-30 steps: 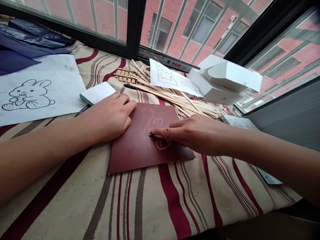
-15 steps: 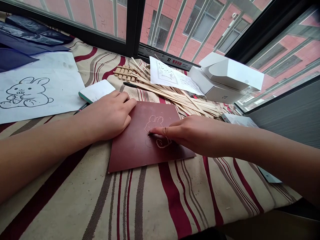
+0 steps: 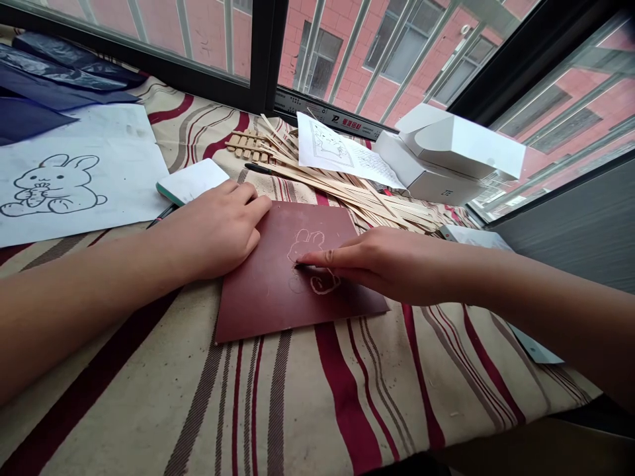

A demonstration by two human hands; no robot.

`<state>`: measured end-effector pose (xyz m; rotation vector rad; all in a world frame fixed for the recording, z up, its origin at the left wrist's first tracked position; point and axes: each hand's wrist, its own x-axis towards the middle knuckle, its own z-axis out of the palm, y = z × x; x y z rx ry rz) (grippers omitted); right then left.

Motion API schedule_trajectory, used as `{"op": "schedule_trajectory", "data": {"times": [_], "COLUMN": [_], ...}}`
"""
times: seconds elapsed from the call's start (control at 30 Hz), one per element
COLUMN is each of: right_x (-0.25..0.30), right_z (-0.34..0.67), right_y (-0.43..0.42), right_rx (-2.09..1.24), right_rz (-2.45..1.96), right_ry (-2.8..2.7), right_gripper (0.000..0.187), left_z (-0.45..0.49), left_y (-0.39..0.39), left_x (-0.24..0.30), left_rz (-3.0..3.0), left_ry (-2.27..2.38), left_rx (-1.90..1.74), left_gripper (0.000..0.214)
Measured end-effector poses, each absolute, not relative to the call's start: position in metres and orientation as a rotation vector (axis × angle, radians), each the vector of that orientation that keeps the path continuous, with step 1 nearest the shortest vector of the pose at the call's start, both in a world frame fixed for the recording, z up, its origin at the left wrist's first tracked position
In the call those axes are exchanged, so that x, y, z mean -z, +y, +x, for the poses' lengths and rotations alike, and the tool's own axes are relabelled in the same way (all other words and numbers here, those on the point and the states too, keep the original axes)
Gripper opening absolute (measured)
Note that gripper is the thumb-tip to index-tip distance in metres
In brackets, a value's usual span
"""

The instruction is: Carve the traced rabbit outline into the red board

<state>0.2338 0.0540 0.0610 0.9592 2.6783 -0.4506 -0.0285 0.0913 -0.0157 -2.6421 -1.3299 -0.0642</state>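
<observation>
Dark red board [image 3: 268, 291]: I read it as a stiff, smooth, matt sheet; can't tell if it's wood or plastic. Rabbit lines [image 3: 317, 285] scratched into it look pale and rough. Tablecloth [image 3: 317, 396]: woven cloth, matt, coarse weave, specks on it. Drawing sheet [image 3: 99, 198]: plain matt white paper. Dark blue sheets [image 3: 40, 99]: thin, crinkled, slight sheen; film or carbon paper, I'm not sure. Strips [image 3: 357, 195]: bare pale wood, unfinished. White box [image 3: 446, 158]: smooth matt card. Small white block [image 3: 191, 182]: smooth, material unclear to me. Window frame [image 3: 265, 53]: black, smooth, looks like metal.
</observation>
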Motion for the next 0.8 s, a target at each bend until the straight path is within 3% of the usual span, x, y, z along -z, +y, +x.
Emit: {"op": "schedule_trajectory", "data": {"times": [0.27,0.43,0.6,0.73,0.8], "right_x": [-0.074,-0.087,-0.099,-0.094,-0.090], "right_z": [0.221,0.199,0.176,0.183,0.191], "right_y": [0.046,0.040,0.043,0.043,0.043], "right_rx": [0.027,-0.082,0.150,0.019,-0.129], "right_rz": [0.784,0.748,1.065,0.894,0.716], "right_ry": [2.623,2.575,2.252,2.437,2.532], "right_gripper": [0.070,0.038,0.057,0.034,0.034], "left_z": [-0.032,-0.032,-0.026,-0.024,-0.025], "left_y": [0.096,0.093,0.089,0.091,0.091], "left_x": [0.021,0.022,0.017,0.017,0.018], "left_rz": [-2.649,-2.603,-2.609,-2.614,-2.603], "left_ry": [-1.270,-1.260,-1.319,-1.313,-1.281], "left_rx": [0.165,0.181,0.097,0.114,0.144], "left_gripper": [0.043,0.040,0.044,0.046,0.043]}}
